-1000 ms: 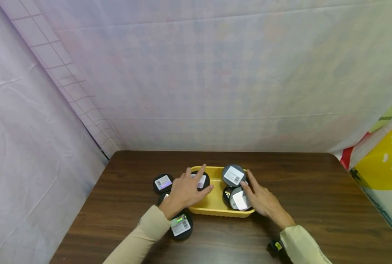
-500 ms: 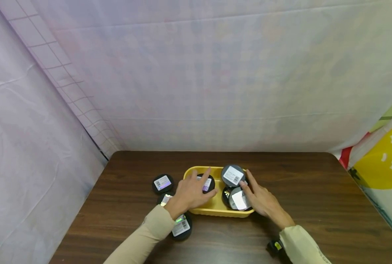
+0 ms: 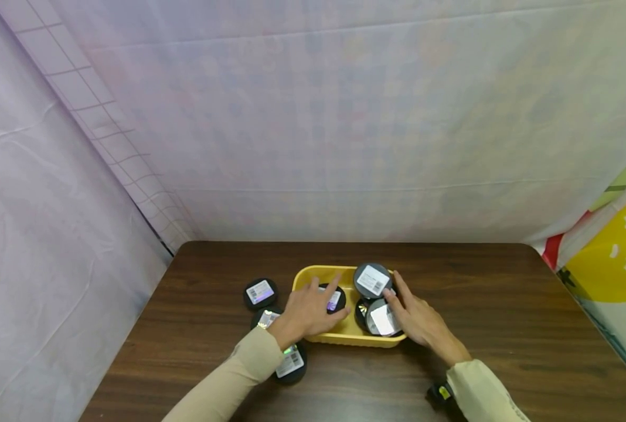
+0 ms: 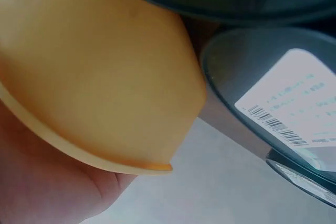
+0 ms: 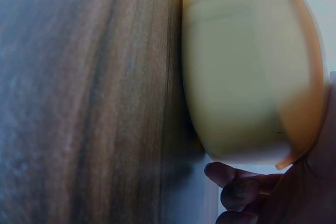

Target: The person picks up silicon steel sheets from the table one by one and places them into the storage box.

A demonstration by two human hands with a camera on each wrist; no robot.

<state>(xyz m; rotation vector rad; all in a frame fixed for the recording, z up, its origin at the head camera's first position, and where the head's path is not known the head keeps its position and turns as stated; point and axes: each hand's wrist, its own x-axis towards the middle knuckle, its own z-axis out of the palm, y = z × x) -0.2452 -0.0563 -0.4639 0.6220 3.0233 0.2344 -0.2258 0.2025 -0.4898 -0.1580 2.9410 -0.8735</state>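
My left hand [image 3: 308, 310] reaches over the left end of a yellow plastic tray [image 3: 352, 339], holding a flat round black disc [image 3: 336, 300] with a white label between thumb and spread fingers. At the tray's right end, my right hand [image 3: 421, 319] grips the wall, thumb over the rim; curled fingers [image 5: 239, 195] show past the tray in the right wrist view. Its thumb tip meets a labelled grey-black disc [image 3: 372, 281] that lies on others. Below it is a shiny-labelled disc [image 3: 383, 319], tilted inside the tray. The left wrist view shows the tray's outer wall [image 4: 105, 72].
Left of the tray lie more labelled black discs on the brown wooden table [image 3: 482, 293]: one at the back [image 3: 260, 293], one at the front [image 3: 291, 364], another partly under the left wrist. White cloth [image 3: 344, 117] hangs behind. A small black device [image 3: 439, 395] sits by the right cuff.
My left hand has moved right and slightly nearer with the black disc, from the tray's left rim into the tray. The tray's left end shows more now. The right hand stays put.
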